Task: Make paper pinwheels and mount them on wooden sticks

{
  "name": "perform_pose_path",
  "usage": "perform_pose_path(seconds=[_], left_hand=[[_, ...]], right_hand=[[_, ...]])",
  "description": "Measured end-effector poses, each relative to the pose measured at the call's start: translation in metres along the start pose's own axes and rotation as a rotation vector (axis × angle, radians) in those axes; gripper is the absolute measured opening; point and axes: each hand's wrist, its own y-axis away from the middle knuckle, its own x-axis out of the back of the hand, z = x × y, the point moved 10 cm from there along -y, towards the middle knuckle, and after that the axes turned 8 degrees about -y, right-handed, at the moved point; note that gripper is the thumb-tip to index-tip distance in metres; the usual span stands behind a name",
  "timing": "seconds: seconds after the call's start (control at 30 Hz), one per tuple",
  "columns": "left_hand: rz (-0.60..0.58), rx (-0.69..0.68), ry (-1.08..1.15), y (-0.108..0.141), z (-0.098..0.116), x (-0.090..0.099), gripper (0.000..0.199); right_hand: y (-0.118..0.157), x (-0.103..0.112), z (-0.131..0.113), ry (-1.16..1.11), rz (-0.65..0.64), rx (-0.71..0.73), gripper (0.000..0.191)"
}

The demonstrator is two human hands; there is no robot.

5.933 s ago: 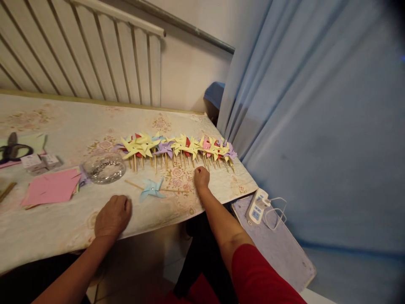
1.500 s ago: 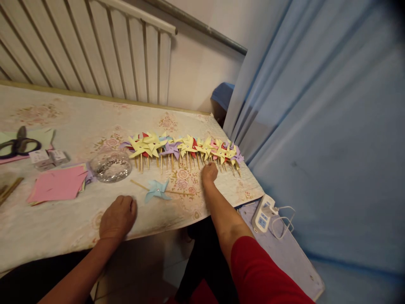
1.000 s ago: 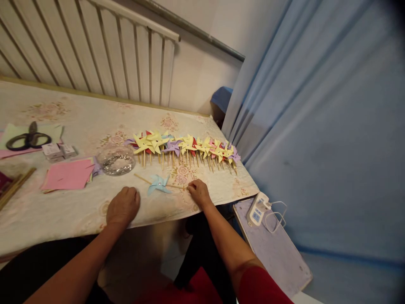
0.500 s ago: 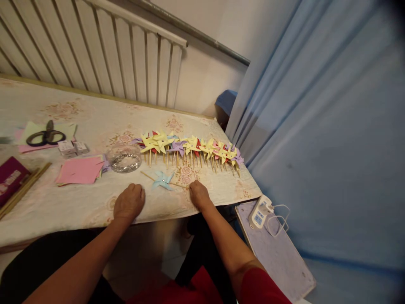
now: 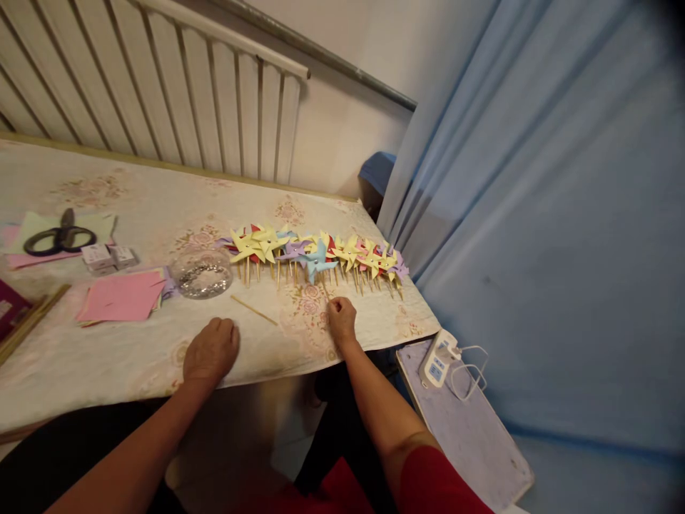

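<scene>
The landmark is the round clear container [image 5: 202,274] on the flowered table [image 5: 133,357]. To the right of the container, the right hand [image 5: 342,318] is closed, and its fingers pinch the stick of the light blue pinwheel [image 5: 317,263]. This pinwheel is in front of the row of pinwheels [image 5: 249,246], which is also right of the container. The left hand [image 5: 212,350] rests nearer to the person than the container, with the fingers curled; I cannot tell if it has something inside. A loose stick [image 5: 253,310] lies between the container and the right hand.
</scene>
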Motion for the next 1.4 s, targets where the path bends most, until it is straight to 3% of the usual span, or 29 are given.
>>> perform_pose_path(seconds=[0.1, 0.4, 1.03, 1.4], left_hand=[[-0.007, 0.009, 0.002, 0.000, -0.001, -0.002, 0.037], [-0.017, 0.016, 0.008, 0.000, -0.001, -0.001, 0.038], [0.009, 0.006, 0.012, 0.000, -0.002, -0.002, 0.036], [0.002, 0.010, 0.022, 0.000, -0.002, -0.002, 0.037]], right_hand=[[-0.018, 0.007, 0.012, 0.021, 0.111, -0.094, 0.018], [-0.056, 0.000, 0.025, 0.055, 0.248, -0.233, 0.020], [-0.070, -0.019, 0.026, 0.134, 0.245, -0.338, 0.024], [-0.070, -0.022, 0.024, 0.179, 0.250, -0.327, 0.026]])
